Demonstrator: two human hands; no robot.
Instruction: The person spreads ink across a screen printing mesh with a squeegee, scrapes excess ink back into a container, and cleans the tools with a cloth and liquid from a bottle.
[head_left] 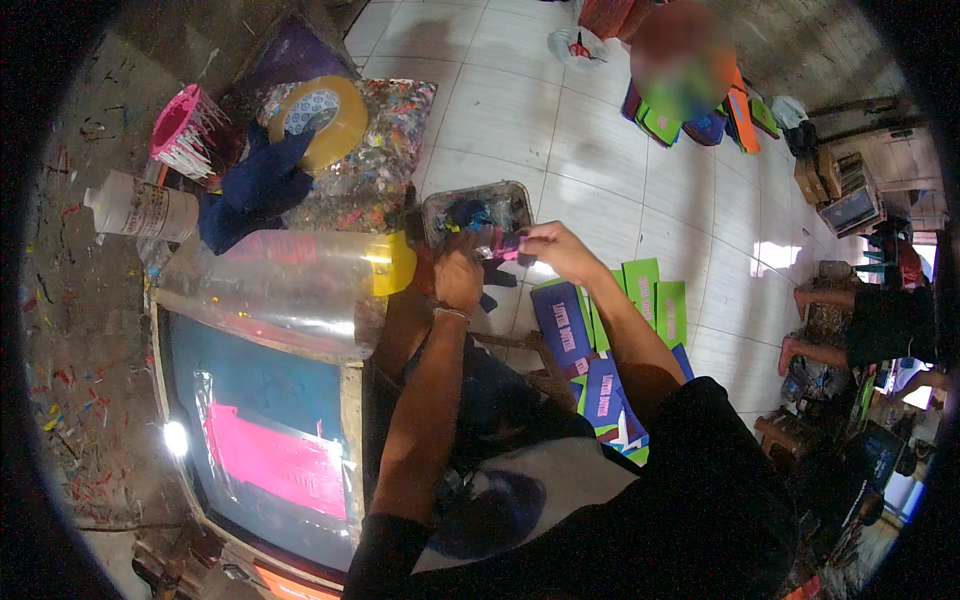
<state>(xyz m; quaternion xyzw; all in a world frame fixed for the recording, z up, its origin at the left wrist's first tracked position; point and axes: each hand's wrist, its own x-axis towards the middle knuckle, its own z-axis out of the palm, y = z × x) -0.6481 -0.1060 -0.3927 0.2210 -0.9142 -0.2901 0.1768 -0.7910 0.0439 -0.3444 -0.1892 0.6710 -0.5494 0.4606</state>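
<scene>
Both hands meet over a grimy open tin [527, 208] with dark, ink-smeared stuff inside. My right hand [562, 250] pinches a small pink-stained piece [508, 244], perhaps a rag; its exact kind is unclear. Close beside it, my left hand [458, 282] has its fingers curled at the near side of the tin, around something too small and blurred to name. To the left of my left forearm lies a wooden-edged printing screen [351, 430], with a band of bright pink ink [275, 458] across its mesh.
Behind the screen lies a curled clear plastic sheet [270, 285] with a yellow piece [393, 264]. Farther back are a tape roll [345, 125], a navy cloth [255, 190], a white bottle [145, 208] and a pink-rimmed cup [185, 135]. Printed purple and green pieces [605, 390] lie on the floor tiles.
</scene>
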